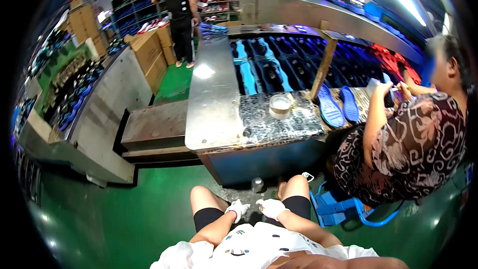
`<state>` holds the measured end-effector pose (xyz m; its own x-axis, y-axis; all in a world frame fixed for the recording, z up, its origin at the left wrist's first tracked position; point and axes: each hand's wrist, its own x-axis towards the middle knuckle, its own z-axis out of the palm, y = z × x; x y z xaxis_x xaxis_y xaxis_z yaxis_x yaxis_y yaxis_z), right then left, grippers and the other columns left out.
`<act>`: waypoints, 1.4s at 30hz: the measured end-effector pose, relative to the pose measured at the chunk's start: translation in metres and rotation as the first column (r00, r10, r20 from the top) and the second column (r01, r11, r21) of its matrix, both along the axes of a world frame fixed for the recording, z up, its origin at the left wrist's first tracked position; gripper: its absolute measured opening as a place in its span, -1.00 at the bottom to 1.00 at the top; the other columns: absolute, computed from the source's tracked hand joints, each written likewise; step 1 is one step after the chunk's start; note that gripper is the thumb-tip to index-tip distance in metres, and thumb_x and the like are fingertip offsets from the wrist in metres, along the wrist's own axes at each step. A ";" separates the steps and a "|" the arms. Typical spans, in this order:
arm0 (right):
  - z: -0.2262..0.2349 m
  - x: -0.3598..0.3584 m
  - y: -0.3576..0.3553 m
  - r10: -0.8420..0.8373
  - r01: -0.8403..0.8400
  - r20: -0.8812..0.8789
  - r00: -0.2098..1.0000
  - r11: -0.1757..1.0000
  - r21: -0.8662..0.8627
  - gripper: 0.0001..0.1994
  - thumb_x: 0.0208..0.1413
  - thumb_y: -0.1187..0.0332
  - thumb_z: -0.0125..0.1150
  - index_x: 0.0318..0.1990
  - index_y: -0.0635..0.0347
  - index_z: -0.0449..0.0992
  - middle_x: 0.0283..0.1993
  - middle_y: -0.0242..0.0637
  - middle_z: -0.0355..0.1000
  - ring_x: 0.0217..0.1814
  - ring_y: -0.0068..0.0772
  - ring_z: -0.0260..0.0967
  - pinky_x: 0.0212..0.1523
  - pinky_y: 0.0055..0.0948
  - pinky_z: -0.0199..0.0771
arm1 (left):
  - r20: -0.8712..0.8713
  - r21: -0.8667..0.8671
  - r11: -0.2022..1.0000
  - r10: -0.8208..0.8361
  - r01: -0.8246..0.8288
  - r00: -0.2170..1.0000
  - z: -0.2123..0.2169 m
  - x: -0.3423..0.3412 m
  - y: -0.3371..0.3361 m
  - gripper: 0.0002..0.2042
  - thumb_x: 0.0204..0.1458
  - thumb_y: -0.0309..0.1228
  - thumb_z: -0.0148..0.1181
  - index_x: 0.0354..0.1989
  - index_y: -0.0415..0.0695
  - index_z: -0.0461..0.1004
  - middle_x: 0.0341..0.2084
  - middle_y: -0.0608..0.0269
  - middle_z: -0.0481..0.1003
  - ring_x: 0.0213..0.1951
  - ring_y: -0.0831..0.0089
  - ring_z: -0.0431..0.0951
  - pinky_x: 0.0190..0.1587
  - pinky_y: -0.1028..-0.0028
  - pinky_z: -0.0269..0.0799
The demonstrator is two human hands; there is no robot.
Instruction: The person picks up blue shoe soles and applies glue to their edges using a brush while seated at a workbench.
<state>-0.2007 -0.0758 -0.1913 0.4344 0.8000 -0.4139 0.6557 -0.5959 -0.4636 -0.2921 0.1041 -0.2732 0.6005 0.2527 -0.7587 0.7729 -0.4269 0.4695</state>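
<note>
My left hand (239,210), in a white glove, rests by my left thigh, its fingers loosely extended and a little apart. Nothing shows in it. My right hand (271,209), also gloved in white, is by the other thigh with its fingers drawn together toward the left hand. Whatever they pinch is too small to make out. A gap separates the two hands. Just beyond them, a clear jar (257,185) stands on the floor in front of the bench. On the bench top sit a white tub (280,106), a blue shoe sole (330,106) and a second blue sole (349,103).
A metal-edged bench (211,114) stands before my knees, with rows of dark and blue shoe parts (271,67) behind. At right, a co-worker (403,144) sits near a blue stool (331,209). Cardboard boxes (149,60) and a standing person (178,15) are farther back left.
</note>
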 end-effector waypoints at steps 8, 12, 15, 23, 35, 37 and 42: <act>0.002 0.001 -0.004 -0.085 0.085 0.011 0.996 0.995 -0.058 -0.67 0.14 0.20 -0.13 0.05 -0.11 0.37 -0.16 -0.02 0.50 -0.10 0.01 0.45 -0.07 -0.13 0.42 | 0.028 0.123 0.987 -0.105 0.101 0.994 0.078 0.010 -0.017 -0.39 0.06 -0.04 0.07 0.16 -0.25 0.24 0.10 -0.10 0.36 0.08 0.01 0.42 0.09 0.11 0.34; -0.005 0.004 -0.010 -0.109 0.109 0.010 0.994 0.994 -0.020 -0.66 0.15 0.18 -0.12 0.07 -0.10 0.38 -0.16 -0.02 0.50 -0.09 0.03 0.45 -0.07 -0.09 0.41 | 0.356 0.446 0.895 -0.194 0.016 0.914 0.107 0.025 -0.004 -0.69 0.12 -0.18 0.01 -0.29 -0.21 0.45 -0.30 -0.06 0.53 -0.30 0.07 0.56 -0.29 0.19 0.49; -0.003 0.004 -0.008 -0.089 0.090 -0.032 0.995 0.996 0.010 -0.66 0.15 0.20 -0.09 0.07 -0.03 0.37 -0.15 0.01 0.49 -0.08 0.06 0.44 -0.07 -0.08 0.40 | 0.198 -0.725 0.442 0.868 -0.527 0.456 0.187 0.035 0.053 -0.80 0.11 -0.24 0.00 -0.44 -0.07 0.41 -0.68 0.24 0.42 -0.73 0.43 0.40 -0.71 0.43 0.33; -0.008 0.000 -0.011 -0.114 0.113 0.028 0.993 0.993 0.031 -0.65 0.09 0.24 -0.02 0.05 -0.02 0.41 -0.23 0.02 0.49 -0.18 0.07 0.46 -0.15 -0.08 0.44 | 0.785 -0.451 0.676 0.611 0.583 -0.101 0.466 -0.032 0.077 -0.80 0.12 -0.30 -0.03 -0.36 -0.18 0.40 -0.56 0.26 0.40 -0.60 0.48 0.36 -0.56 0.53 0.34; 0.000 -0.002 -0.010 -0.097 0.097 0.010 0.995 0.993 -0.066 -0.61 0.04 0.29 0.06 0.07 0.03 0.39 -0.20 -0.03 0.51 -0.13 -0.01 0.48 -0.12 -0.11 0.43 | 0.981 -0.166 0.870 0.194 0.464 -0.013 0.461 -0.021 0.054 -0.80 0.13 -0.30 -0.03 -0.30 -0.19 0.38 -0.49 0.24 0.40 -0.53 0.46 0.37 -0.50 0.52 0.35; 0.000 -0.002 -0.010 -0.107 0.108 0.011 0.994 0.993 -0.052 -0.63 0.04 0.29 0.06 0.06 0.02 0.39 -0.20 -0.03 0.51 -0.13 -0.02 0.48 -0.12 -0.11 0.43 | 0.983 -0.161 0.876 0.185 0.456 -0.009 0.460 -0.025 0.054 -0.80 0.13 -0.30 -0.03 -0.29 -0.19 0.37 -0.48 0.23 0.40 -0.52 0.45 0.37 -0.49 0.51 0.35; -0.006 0.000 -0.010 -0.115 0.115 0.007 0.993 0.993 -0.029 -0.65 0.04 0.29 0.06 0.03 0.01 0.40 -0.23 -0.04 0.51 -0.14 -0.02 0.48 -0.14 -0.11 0.42 | 0.987 -0.139 0.891 0.163 0.433 -0.017 0.459 -0.027 0.053 -0.80 0.13 -0.30 -0.03 -0.26 -0.20 0.36 -0.45 0.22 0.40 -0.49 0.45 0.37 -0.46 0.51 0.36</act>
<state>-0.2010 -0.0855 -0.1970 0.5252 0.7320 -0.4340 0.5846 -0.6810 -0.4411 -0.3195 0.1571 0.1853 0.7827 0.0009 0.6224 -0.6214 -0.0555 0.7815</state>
